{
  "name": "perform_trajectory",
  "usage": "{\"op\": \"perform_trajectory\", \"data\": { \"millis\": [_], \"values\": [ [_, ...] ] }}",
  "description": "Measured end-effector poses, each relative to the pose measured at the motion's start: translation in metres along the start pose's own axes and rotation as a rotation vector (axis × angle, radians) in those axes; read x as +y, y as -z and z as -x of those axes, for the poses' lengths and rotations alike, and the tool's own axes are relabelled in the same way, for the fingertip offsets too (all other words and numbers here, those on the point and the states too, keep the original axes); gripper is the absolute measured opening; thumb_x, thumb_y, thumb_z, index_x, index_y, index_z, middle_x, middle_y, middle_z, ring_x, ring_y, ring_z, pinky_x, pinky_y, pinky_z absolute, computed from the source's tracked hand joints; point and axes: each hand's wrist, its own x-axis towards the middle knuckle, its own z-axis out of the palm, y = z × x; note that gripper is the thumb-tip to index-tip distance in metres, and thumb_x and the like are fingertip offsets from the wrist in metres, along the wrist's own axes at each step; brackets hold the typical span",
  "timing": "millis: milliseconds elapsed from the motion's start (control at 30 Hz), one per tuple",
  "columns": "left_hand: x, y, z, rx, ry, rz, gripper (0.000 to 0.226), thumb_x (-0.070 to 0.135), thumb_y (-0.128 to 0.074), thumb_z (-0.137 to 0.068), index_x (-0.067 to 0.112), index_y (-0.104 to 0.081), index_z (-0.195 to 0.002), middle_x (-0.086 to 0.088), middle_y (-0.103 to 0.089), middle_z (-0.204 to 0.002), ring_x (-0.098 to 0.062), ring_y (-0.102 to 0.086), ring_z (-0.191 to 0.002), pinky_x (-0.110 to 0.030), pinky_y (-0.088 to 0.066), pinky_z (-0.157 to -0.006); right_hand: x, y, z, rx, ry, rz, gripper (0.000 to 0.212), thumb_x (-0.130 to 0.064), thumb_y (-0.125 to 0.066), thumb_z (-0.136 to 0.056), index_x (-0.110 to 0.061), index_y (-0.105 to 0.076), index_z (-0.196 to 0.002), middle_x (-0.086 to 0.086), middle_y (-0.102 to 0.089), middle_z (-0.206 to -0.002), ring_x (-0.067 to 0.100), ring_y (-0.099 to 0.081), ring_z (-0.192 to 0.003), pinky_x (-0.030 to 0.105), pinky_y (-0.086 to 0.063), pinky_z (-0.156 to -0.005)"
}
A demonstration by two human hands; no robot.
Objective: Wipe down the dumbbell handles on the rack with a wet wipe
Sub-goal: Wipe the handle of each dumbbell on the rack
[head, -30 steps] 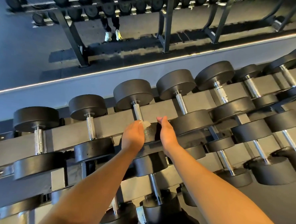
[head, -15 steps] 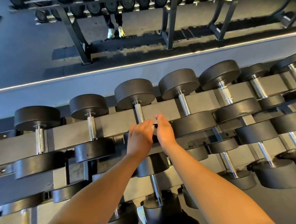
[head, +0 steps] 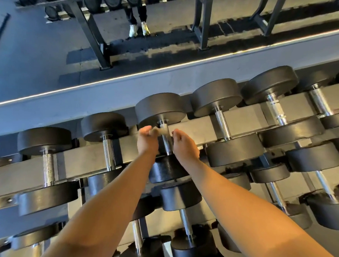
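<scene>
The left hand (head: 147, 141) pinches a wipe (head: 159, 130) draped over the upper handle (head: 167, 143) of a dumbbell (head: 160, 108). The right hand (head: 185, 145), fingers curled, sits just right of the handle; whether it grips anything cannot be told. The dumbbell lies on the rack's (head: 80, 161) top tier.

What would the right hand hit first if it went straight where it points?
Probably the black round weight head beyond the right hand, though the grey rack rail may come first; depth unclear.

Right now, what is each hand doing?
Left hand: pinches the wet wipe at a dumbbell handle.
Right hand: beside that handle; grip cannot be told.
</scene>
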Motion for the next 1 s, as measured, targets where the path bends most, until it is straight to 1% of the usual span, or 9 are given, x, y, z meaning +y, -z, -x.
{"op": "perform_trajectory", "data": {
  "millis": [67,133,200,300,467,600,767,900,1000],
  "values": [
    [-0.001,-0.01,-0.015,0.05,-0.006,0.015,0.033,0.033,-0.054,-0.094,0.007,-0.06,-0.073,-0.007,-0.054,-0.065,-0.019,-0.049,-0.061,-0.033,-0.043,-0.062,0.002,-0.004,-0.005,0.043,-0.084,0.025,0.046,-0.046,-0.027,-0.107,-0.021,-0.064,-0.097,-0.003,-0.06,-0.083,0.022,-0.062,-0.087,0.033,-0.04,-0.072],
    [0.001,-0.022,-0.024,0.041,0.05,0.064,0.024,0.032,-0.06,-0.097,0.013,-0.071,-0.086,-0.001,-0.069,-0.081,-0.017,-0.062,-0.075,-0.031,-0.049,-0.071,0.004,-0.007,-0.01,0.049,-0.115,0.068,0.049,-0.048,-0.026,-0.107,-0.021,-0.066,-0.1,0.003,-0.067,-0.093,0.026,-0.063,-0.094,0.034,-0.036,-0.075],
    [0.002,-0.034,-0.028,0.022,0.141,0.061,0.013,0.025,-0.063,-0.096,0.015,-0.07,-0.102,-0.004,-0.072,-0.102,-0.02,-0.065,-0.092,-0.027,-0.047,-0.078,0.005,-0.008,-0.012,0.065,-0.122,0.062,0.047,-0.045,-0.029,-0.107,-0.019,-0.067,-0.1,0.006,-0.07,-0.101,0.029,-0.063,-0.099,0.034,-0.036,-0.076],
    [0.003,-0.043,-0.032,0.004,0.162,0.001,0.025,0.026,-0.064,-0.096,0.01,-0.06,-0.114,-0.005,-0.068,-0.107,-0.022,-0.062,-0.096,-0.026,-0.043,-0.081,0.009,-0.011,-0.014,0.073,-0.131,0.074,0.044,-0.044,-0.03,-0.107,-0.02,-0.066,-0.1,0.006,-0.071,-0.101,0.029,-0.064,-0.098,0.038,-0.043,-0.08],
    [-0.005,-0.028,-0.021,-0.176,0.122,-0.252,0.016,0.031,-0.06,-0.092,0.02,-0.07,-0.099,0.001,-0.072,-0.095,-0.02,-0.068,-0.09,-0.026,-0.046,-0.069,0.01,-0.013,-0.015,0.096,-0.149,0.073,0.039,-0.04,-0.031,-0.107,-0.021,-0.063,-0.097,0.002,-0.067,-0.093,0.029,-0.064,-0.095,0.037,-0.042,-0.076],
    [-0.004,-0.018,-0.009,-0.341,0.111,-0.405,0.02,0.016,-0.064,-0.086,0.028,-0.072,-0.072,0.001,-0.073,-0.085,-0.021,-0.068,-0.086,-0.029,-0.055,-0.078,0.011,-0.012,-0.014,0.109,-0.157,0.061,0.041,-0.041,-0.029,-0.108,-0.017,-0.063,-0.106,0.005,-0.067,-0.099,0.028,-0.063,-0.097,0.037,-0.041,-0.078],
    [-0.005,-0.01,-0.003,-0.467,0.147,-0.438,0.024,0.011,-0.068,-0.087,0.031,-0.07,-0.073,-0.004,-0.074,-0.09,-0.026,-0.071,-0.092,-0.041,-0.06,-0.088,0.013,-0.014,-0.013,0.119,-0.156,0.056,0.042,-0.041,-0.03,-0.107,-0.018,-0.065,-0.11,0.004,-0.068,-0.103,0.028,-0.062,-0.098,0.035,-0.035,-0.076],
    [0.0,-0.005,0.002,-0.458,0.085,-0.502,0.023,0.016,-0.07,-0.089,0.035,-0.069,-0.075,0.006,-0.071,-0.09,-0.017,-0.067,-0.09,-0.034,-0.058,-0.086,0.013,-0.013,-0.012,0.122,-0.131,0.038,0.042,-0.041,-0.031,-0.108,-0.018,-0.066,-0.107,-0.002,-0.061,-0.091,0.022,-0.058,-0.087,0.033,-0.034,-0.073],
    [-0.009,0.002,0.004,-0.311,0.046,-0.499,0.019,0.021,-0.068,-0.091,0.035,-0.071,-0.078,0.011,-0.071,-0.089,-0.01,-0.065,-0.084,-0.027,-0.055,-0.077,0.015,-0.011,-0.015,0.102,-0.143,-0.016,0.044,-0.042,-0.029,-0.107,-0.021,-0.068,-0.105,-0.004,-0.062,-0.091,0.02,-0.058,-0.086,0.032,-0.035,-0.071]
  ]
}}
